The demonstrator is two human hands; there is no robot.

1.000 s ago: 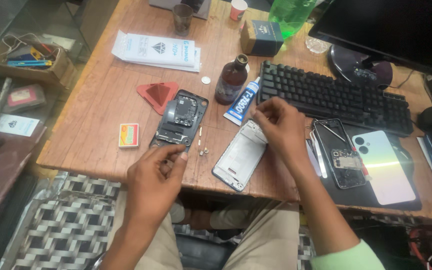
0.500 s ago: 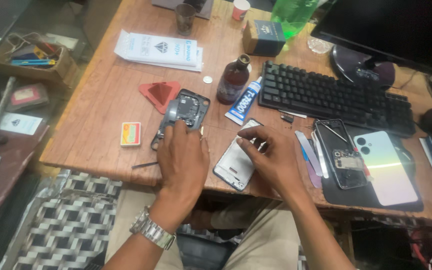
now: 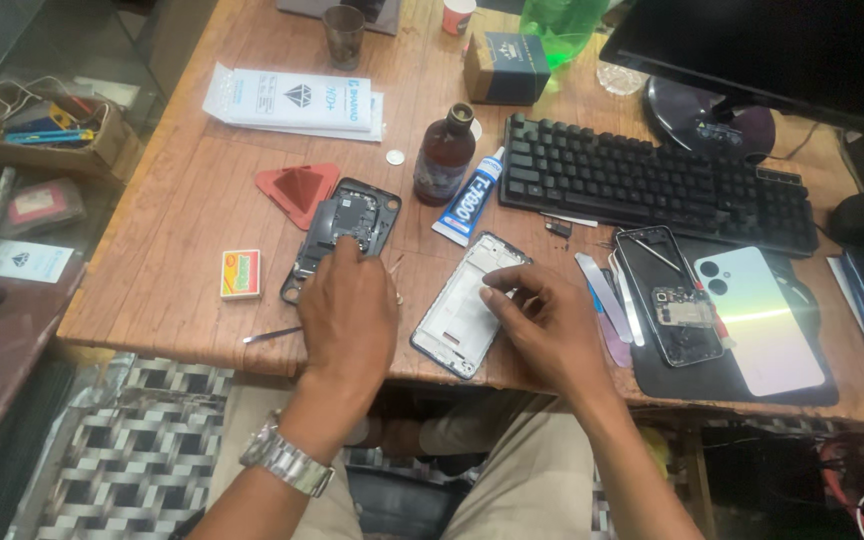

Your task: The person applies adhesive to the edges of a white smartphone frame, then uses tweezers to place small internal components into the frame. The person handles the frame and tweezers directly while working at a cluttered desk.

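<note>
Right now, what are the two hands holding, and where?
Nothing is lifted. The left hand rests on the opened phone's lower end; the right hand's fingers touch the white phone frame's right edge.

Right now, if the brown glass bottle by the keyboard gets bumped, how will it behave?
The brown bottle stands upright, tall and narrow, so it would probably tip easily. Its round body would likely roll toward the glue tube. It looks like glass, so probably breakable.

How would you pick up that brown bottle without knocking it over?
Grip the brown bottle round its wide body, coming from the near side. It stands upright with a narrow neck and cap on top, and the glue tube lies close on its right, so the front is freest.
</note>
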